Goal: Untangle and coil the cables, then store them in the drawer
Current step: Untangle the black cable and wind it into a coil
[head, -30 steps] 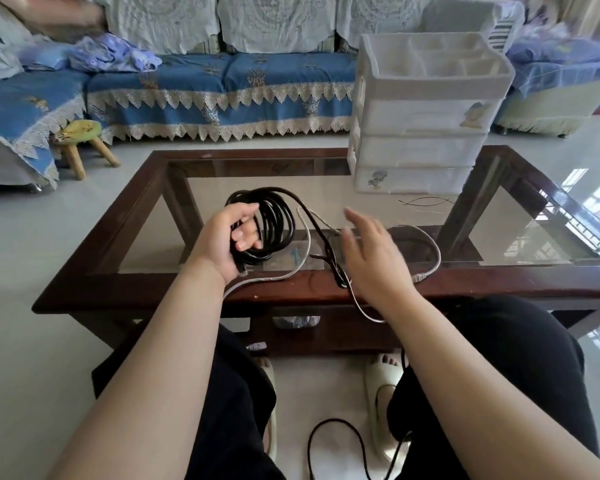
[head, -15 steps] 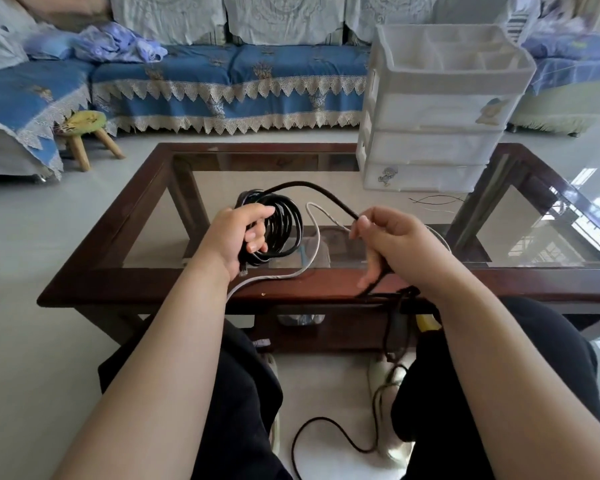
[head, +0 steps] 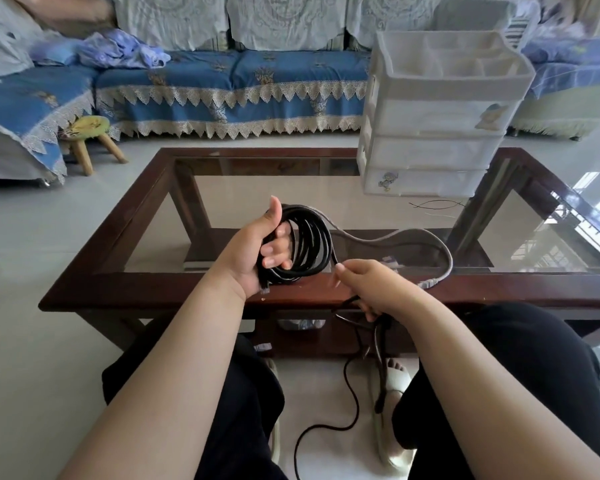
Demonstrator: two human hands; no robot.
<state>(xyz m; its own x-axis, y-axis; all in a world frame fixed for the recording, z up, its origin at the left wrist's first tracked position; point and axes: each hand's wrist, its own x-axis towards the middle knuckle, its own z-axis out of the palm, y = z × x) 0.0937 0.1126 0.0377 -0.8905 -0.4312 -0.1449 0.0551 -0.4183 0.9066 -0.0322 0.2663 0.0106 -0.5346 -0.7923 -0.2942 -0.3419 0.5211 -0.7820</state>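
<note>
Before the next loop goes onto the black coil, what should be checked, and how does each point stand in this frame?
1. Left hand grips the black coil firmly: ok, fingers pass through the loops, thumb up.
2. Right hand holds the free black strand: ok, closed on it near the table's front edge.
3. Slack is free to feed: not ok, the black cable tail bunches below the right hand and trails on the floor.
4. Grey cable is separate from the coil: cannot tell, it runs right up against the loops.
5. Drawer unit is open: not ok, all the drawers look shut.
</note>
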